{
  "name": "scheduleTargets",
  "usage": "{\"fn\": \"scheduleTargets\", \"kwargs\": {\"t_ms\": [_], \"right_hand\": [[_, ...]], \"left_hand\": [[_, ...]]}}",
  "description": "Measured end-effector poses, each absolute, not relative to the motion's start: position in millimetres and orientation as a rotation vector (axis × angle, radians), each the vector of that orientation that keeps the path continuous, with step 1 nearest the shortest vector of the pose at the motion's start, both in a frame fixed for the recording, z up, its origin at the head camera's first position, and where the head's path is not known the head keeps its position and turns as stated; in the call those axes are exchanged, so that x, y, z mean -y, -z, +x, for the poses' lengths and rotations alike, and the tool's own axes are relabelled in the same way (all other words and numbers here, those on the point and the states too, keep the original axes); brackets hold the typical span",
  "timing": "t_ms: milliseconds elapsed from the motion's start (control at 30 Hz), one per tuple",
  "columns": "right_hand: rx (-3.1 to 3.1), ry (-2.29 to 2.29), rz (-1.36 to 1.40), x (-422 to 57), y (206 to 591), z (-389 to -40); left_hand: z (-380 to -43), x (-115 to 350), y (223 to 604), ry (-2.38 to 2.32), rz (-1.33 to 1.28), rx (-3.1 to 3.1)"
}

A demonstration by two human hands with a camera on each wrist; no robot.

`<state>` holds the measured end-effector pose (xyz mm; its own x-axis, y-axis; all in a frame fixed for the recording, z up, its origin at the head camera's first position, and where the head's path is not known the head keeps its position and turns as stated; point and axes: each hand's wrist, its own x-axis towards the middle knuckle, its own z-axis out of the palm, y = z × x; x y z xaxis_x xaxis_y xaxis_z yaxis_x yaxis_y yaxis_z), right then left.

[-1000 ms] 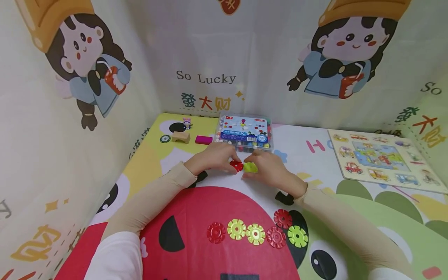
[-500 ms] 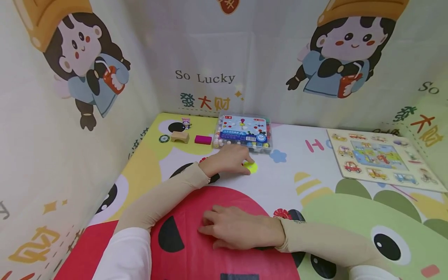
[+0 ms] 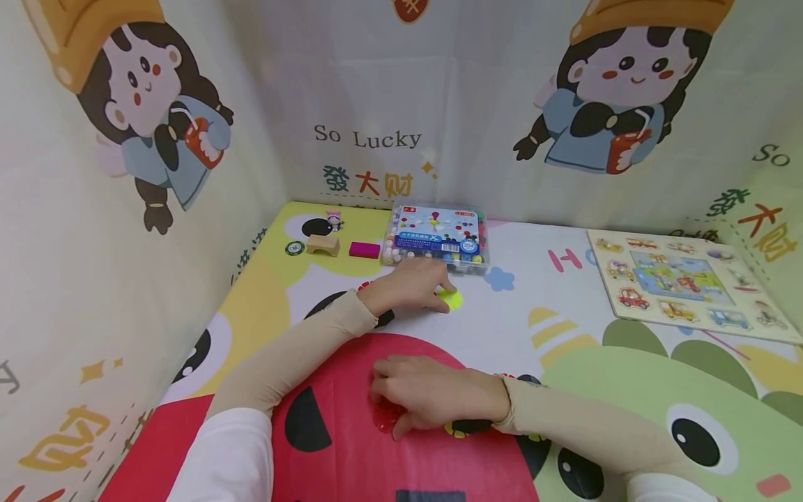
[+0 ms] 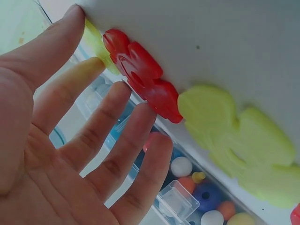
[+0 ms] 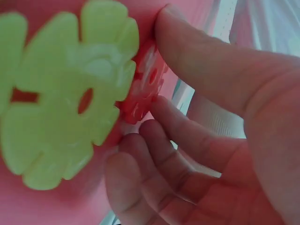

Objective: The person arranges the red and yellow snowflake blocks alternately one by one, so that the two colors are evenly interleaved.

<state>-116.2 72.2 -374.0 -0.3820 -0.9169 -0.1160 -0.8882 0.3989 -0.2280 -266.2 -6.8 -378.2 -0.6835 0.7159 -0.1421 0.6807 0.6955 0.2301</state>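
My left hand [image 3: 414, 282] stays at the far middle of the table, pinching a yellow-green snowflake disc [image 3: 450, 300] between thumb and index finger. In the left wrist view a red snowflake disc [image 4: 140, 75] adjoins it, followed by another yellow-green disc [image 4: 234, 140]. My right hand [image 3: 426, 392] is low over the red print nearer me. Its thumb and fingertips pinch the edges of a red snowflake disc [image 5: 145, 84], blurred in the head view. Close to the right wrist camera is a yellow disc [image 5: 65, 98]. The right hand and forearm hide most of the near discs.
Behind the left hand stands a clear box [image 3: 435, 237] of coloured beads. A magenta block [image 3: 364, 249], a wooden arch block [image 3: 323, 245] and a small figurine [image 3: 334, 222] are left of it. A picture puzzle board [image 3: 693, 284] lies at right.
My right hand has left the far row, come back towards me, and now grips a red disc among the near ones. The left hand shifted right onto the yellow-green disc, then stayed still.
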Motion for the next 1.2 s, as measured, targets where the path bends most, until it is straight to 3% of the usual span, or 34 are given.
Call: {"fn": "scheduleTargets", "kwargs": {"t_ms": [367,567,933,1200], "right_hand": [[-2.459,0.07,-1.758,-71.2,369.7,-101.6],[-2.488,0.139,-1.756,-81.2,371.7,-110.3],[-2.67,0.262,-1.45,-125.5,357.7,-152.3],[-2.915,0.488,-1.073,-184.7,363.3,-206.7]], "left_hand": [[-266.3,7.7,377.3,-0.193,1.168,-2.699],[-266.3,8.6,380.0,-0.193,1.182,-2.699],[-267.7,8.3,380.3,-0.208,1.174,-2.705],[-268.3,8.7,378.1,-0.205,1.185,-2.709]]}}
